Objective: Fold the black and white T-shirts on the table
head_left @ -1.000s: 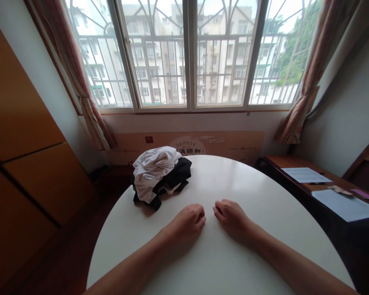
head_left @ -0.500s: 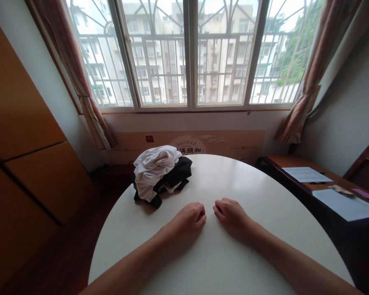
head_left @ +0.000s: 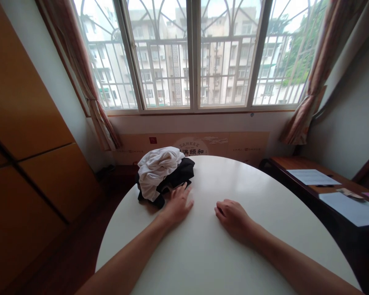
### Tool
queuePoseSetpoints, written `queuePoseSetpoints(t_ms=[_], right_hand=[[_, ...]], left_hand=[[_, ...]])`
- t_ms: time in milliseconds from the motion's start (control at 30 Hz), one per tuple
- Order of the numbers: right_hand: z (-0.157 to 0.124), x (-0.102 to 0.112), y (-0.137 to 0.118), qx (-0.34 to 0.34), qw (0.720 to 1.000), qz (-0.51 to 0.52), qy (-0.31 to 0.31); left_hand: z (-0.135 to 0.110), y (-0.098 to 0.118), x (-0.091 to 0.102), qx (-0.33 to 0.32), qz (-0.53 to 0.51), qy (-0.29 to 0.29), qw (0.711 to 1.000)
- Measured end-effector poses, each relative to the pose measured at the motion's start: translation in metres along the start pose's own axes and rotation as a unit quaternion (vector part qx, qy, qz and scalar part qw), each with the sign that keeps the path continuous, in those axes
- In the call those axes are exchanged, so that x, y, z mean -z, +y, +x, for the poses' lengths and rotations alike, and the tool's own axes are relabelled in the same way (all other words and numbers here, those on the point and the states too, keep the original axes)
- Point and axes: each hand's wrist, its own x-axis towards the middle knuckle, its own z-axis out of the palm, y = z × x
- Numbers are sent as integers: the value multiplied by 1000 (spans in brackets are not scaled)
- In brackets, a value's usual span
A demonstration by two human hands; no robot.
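A heap of crumpled clothes lies at the far left of the white round table (head_left: 233, 262). On top is a white garment (head_left: 160, 163), and a black garment (head_left: 183, 173) shows beneath it and at its sides. My left hand (head_left: 178, 203) is at the near right edge of the heap, its fingers spread toward the black cloth; whether the fingertips touch it I cannot tell. Resting on the tabletop to the right, my right hand (head_left: 232, 215) is curled into a loose fist, with nothing seen in it.
A wooden side table (head_left: 276, 162) on the right bears white paper sheets (head_left: 313, 177) and small items. Beyond the table a printed cardboard panel (head_left: 249, 141) leans below a barred window (head_left: 221, 73). Wooden cabinets (head_left: 46, 164) stand on the left.
My left hand has opened from a loose fist and moved forward and left to the clothes heap. My right hand stays in place, and the view has shifted slightly.
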Motion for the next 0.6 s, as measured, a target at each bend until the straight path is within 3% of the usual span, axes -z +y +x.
queuePoseSetpoints(t_ms=[133,300,467,600], right_hand=[[0,4,0,-1,1000,4,-11],[0,2,1,4,1000,5,-9],[0,-1,3,7,1000,7,-3],[0,-1,4,4,1000,12,-7]], left_hand=[[14,-7,4,33,45,37,998],[40,-14,6,-31,116,122,985],[73,-35,-11,33,120,81,989],[84,-48,-20,44,104,76,991]])
